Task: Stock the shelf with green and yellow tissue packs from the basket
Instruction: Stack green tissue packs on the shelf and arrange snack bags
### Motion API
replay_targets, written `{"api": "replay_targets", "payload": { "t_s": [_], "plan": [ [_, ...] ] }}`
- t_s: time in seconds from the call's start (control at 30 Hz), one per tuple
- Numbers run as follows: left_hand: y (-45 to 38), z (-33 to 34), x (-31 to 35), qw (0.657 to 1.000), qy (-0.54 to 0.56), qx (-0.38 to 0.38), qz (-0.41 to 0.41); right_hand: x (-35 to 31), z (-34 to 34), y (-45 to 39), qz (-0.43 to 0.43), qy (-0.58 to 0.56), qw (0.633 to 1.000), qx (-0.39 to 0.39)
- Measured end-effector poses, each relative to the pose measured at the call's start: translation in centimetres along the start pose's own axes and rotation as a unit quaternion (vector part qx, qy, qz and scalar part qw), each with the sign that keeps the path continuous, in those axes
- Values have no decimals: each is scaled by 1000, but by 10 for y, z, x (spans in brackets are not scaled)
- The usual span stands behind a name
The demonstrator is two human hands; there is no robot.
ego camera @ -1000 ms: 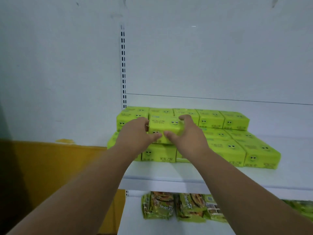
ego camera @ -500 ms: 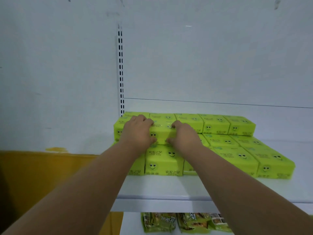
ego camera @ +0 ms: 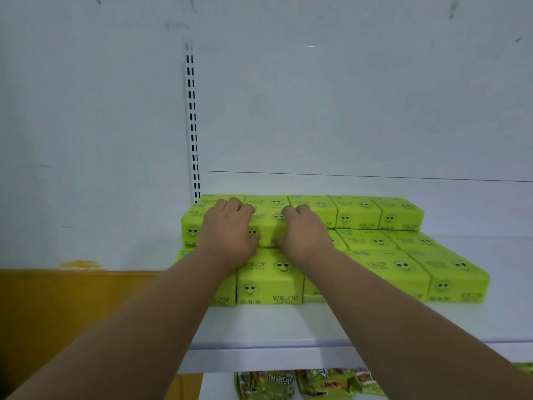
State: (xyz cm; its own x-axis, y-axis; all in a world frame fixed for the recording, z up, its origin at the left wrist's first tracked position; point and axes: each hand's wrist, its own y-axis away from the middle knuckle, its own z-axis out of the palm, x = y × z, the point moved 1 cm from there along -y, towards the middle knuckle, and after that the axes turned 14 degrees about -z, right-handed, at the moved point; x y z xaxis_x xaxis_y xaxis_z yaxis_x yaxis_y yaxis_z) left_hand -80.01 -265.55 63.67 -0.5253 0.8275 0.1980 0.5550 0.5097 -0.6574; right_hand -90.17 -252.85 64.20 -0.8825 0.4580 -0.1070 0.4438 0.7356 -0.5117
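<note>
Snack packets (ego camera: 305, 383) lie below the white shelf (ego camera: 274, 327), whose front lip stays bare. Above, the left hand (ego camera: 227, 235) and right hand (ego camera: 304, 233) clamp a green tissue pack (ego camera: 266, 223) from both sides, apparently seated on the stacked packs (ego camera: 389, 249) beside the slotted upright (ego camera: 192, 125).

Soft, even, cool light falls from above, with no hard shadows. A small glare streak shows on the white back panel (ego camera: 309, 46). The wide lens bows the slotted upright (ego camera: 192, 125) and stretches the forearms. Slight blur softens the frame's lower edge.
</note>
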Motion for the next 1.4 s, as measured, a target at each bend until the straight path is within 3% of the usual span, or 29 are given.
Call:
{"api": "replay_targets", "payload": {
  "t_s": [0.1,0.27,0.43,0.73,0.87,1.03,1.2,1.4],
  "plan": [
    [16,-15,15,987,124,97,43,-10,-10,17,-41,-27,993,111],
    [46,-38,53,943,232,208,116,-25,-34,50,-128,-96,942,295],
    [81,-52,85,941,255,205,90,-19,-51,92,-141,-74,920,359],
    [209,-52,162,944,312,92,60,24,-61,239,-126,-129,934,310],
    [294,-29,201,949,311,29,43,54,-40,332,-96,-164,951,244],
    [411,26,237,947,288,-134,-44,89,17,452,5,-251,956,151],
    [498,84,239,928,269,-237,-105,104,84,535,94,-274,954,74],
    [619,189,218,876,247,-381,-164,118,204,640,191,-303,932,-51]
  ]
}}
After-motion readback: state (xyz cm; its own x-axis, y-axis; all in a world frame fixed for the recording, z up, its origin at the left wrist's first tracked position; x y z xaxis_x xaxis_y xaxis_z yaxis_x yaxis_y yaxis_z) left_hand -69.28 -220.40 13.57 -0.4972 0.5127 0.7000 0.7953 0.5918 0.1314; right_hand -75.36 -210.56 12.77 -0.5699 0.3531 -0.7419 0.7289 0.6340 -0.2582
